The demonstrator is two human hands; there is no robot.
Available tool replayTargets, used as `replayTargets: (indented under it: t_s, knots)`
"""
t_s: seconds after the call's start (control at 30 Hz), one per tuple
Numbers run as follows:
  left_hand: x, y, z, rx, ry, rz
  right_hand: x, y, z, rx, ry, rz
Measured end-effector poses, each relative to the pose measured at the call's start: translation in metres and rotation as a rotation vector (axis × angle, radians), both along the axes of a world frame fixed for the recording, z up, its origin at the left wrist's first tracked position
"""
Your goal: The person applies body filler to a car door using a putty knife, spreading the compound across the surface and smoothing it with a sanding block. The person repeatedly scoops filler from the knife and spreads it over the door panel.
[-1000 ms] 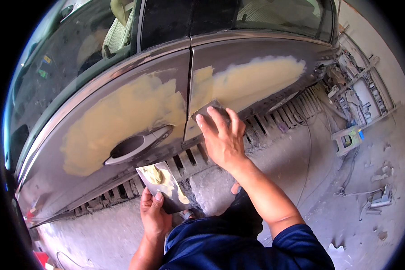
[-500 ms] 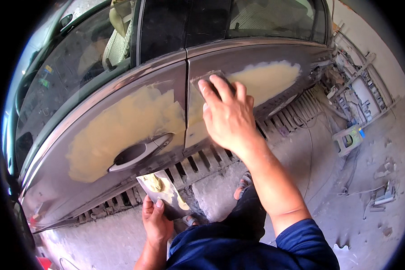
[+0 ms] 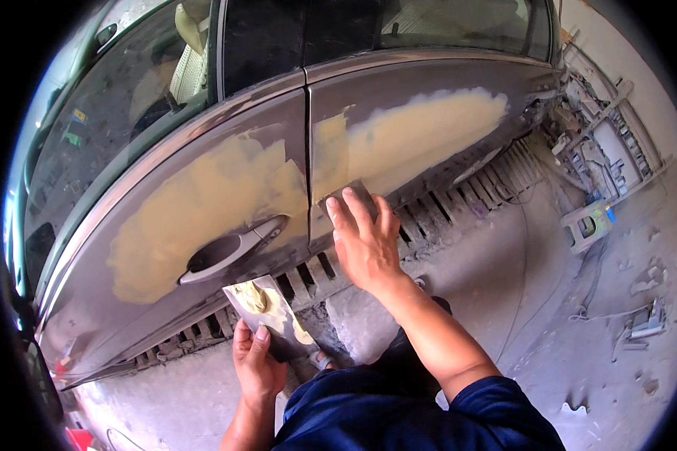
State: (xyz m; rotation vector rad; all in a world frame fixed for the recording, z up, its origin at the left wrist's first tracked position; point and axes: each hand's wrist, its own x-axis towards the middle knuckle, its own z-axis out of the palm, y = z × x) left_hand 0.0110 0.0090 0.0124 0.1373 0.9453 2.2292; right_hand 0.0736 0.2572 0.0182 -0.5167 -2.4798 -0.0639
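Note:
My right hand (image 3: 368, 252) grips a dark flat putty spreader (image 3: 359, 197), its fingers pressed along the back. The blade lies against the rear door (image 3: 327, 94) of a grey car, near the lower end of a fresh strip of yellow putty (image 3: 331, 146) beside the door gap. This strip meets a wider putty patch (image 3: 436, 128). My left hand (image 3: 259, 370) holds a flat mixing plate (image 3: 282, 344), thumb on top. A lump of pale yellow putty (image 3: 250, 298) sits on the plate. Another large putty patch (image 3: 195, 199) covers the front door around its handle (image 3: 233, 254).
A slatted floor grate (image 3: 327, 267) runs beneath the car. At right are a metal frame with parts (image 3: 609, 143), a pale green and grey plastic item (image 3: 587, 225), cables and a small metal device (image 3: 645, 322) on the concrete floor (image 3: 504, 301).
My right hand has drawn the spreader down the rear door toward me. The yellow strip it covered beside the door gap now shows. My left hand still holds the plate, almost unmoved.

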Motion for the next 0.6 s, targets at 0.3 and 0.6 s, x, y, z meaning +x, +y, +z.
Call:
replayTargets:
  t_s: [0.3,0.6]
  knots:
    - [0.000,0.000,0.002,0.008,0.073,-0.010,0.045,-0.030,0.018,-0.332,0.134,0.213]
    - [0.002,0.038,0.035,0.107,0.118,0.113,0.092,-0.058,0.002,-0.542,0.082,0.409]
